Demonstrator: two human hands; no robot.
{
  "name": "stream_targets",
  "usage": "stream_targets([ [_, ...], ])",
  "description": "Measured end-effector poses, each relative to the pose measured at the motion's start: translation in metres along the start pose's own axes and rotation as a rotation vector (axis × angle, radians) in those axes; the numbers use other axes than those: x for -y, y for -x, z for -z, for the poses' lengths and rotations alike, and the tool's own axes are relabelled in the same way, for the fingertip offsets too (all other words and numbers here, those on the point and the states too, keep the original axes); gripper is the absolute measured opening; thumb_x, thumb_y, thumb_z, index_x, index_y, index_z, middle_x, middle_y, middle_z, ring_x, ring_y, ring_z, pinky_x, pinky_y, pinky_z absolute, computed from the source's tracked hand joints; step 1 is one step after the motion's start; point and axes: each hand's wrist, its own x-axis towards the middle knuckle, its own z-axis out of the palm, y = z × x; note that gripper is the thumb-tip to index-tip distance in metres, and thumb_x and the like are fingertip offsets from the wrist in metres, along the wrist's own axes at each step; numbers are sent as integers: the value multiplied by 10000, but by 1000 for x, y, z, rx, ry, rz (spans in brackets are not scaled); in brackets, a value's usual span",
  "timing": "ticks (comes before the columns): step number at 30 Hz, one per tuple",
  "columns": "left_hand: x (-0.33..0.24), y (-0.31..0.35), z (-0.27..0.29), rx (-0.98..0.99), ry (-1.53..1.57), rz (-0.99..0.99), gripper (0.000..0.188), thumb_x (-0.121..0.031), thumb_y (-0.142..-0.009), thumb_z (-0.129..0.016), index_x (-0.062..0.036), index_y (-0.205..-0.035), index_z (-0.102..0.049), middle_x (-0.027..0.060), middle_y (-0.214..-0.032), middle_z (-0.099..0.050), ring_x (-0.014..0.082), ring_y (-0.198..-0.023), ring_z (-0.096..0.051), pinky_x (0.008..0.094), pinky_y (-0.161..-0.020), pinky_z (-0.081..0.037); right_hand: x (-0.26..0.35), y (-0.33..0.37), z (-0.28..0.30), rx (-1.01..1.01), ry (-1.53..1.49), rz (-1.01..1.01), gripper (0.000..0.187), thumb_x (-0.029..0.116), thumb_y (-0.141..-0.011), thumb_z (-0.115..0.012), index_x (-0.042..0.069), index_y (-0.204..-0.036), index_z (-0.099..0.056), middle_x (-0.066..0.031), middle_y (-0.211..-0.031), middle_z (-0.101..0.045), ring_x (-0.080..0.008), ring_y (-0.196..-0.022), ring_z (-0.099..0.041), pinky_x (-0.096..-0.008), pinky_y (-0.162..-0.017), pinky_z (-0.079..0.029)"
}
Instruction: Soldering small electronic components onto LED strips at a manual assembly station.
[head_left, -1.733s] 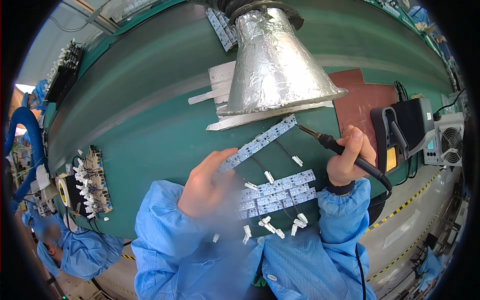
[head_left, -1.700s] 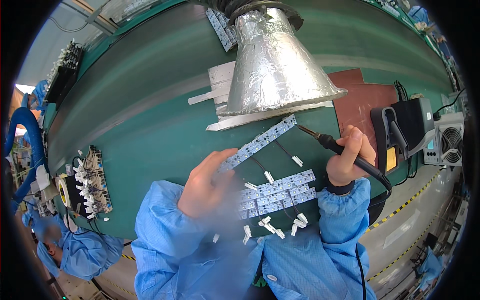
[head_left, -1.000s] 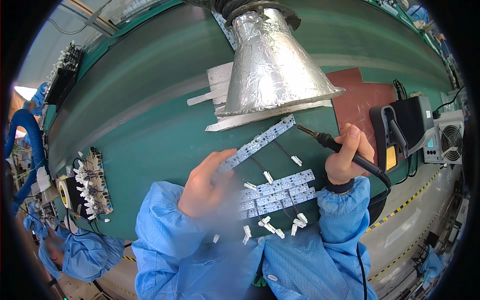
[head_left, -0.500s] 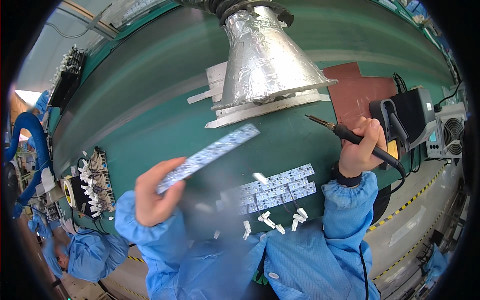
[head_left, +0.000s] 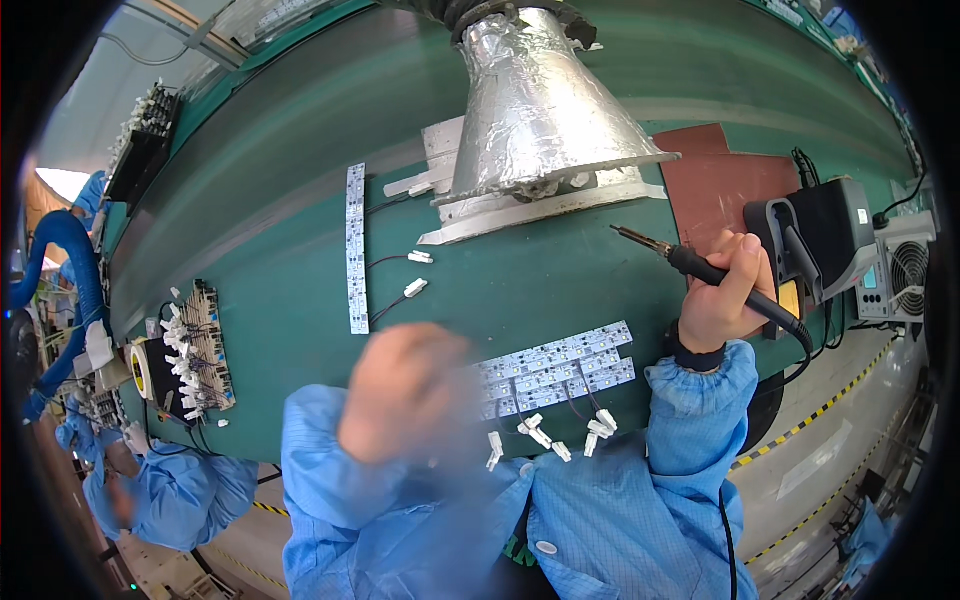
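My right hand (head_left: 728, 298) is closed around a soldering iron (head_left: 695, 264), its tip pointing left above the green bench mat. My left hand (head_left: 405, 385) is smeared by motion, close to the left end of several overlapping LED strip boards (head_left: 560, 368). Short dark wires with white connectors (head_left: 535, 431) hang off these boards toward me. Farther left, a single LED strip board (head_left: 356, 250) lies on the mat, nearly upright in the picture. Its three wires run right to white connectors (head_left: 415, 288), apart from my left hand.
A foil-covered fume hood (head_left: 548, 110) stands at the back middle. On the right are a reddish-brown pad (head_left: 730, 180) and a soldering station (head_left: 830, 235). A rack of wired boards (head_left: 200, 345) stands left, with a blue hose (head_left: 85, 290) and a co-worker in blue (head_left: 185, 500) beyond.
The LED strip board that my left hand held now lies on the mat at the left, let go. My left hand has moved right, toward the overlapping boards. My right hand has barely moved.
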Motion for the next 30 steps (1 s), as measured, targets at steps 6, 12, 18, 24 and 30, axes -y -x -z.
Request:
stream_targets([
  [6,-25,-21,-22,184,91,69,389,-165,-802,-783,-40,-1156,-686,126,-962,-610,305,-919,-591,414,-825,-483,3,-1,1,0,-5,-4,415,148,-1005,-491,11,-621,-417,-40,-566,-392,-110,-519,-336,-273,-486,-267],
  [12,-11,-31,-3,249,336,83,325,-119,-802,-792,-29,-1107,-731,99,-921,-612,234,-844,-587,337,-738,-481,13,-7,-1,-50,-48,3,418,125,-993,-511,13,-603,-413,-41,-564,-396,-124,-509,-345,-292,-505,-285],
  [18,-1,-54,-25,209,839,418,375,-31,-911,-686,30,-1271,-599,52,-1126,-652,66,-877,-576,206,-694,-470,6,-19,7,-155,-113,109,409,93,-979,-532,22,-593,-413,-36,-561,-386,-124,-502,-345,-292,-504,-285],
  [24,2,-55,-34,87,862,419,469,-8,-934,-614,-16,-1389,-501,67,-1190,-639,75,-934,-591,207,-709,-482,17,11,-6,19,-26,227,387,136,-1009,-450,44,-645,-357,-51,-571,-338,-136,-517,-312,-316,-506,-252],
  [30,8,-49,-47,-43,698,245,428,-7,-935,-595,1,-1357,-524,112,-1173,-637,178,-1059,-608,297,-924,-481,44,38,-13,483,23,375,328,140,-986,-443,37,-675,-450,-60,-518,-404,-158,-424,-372,-322,-439,-285],
])
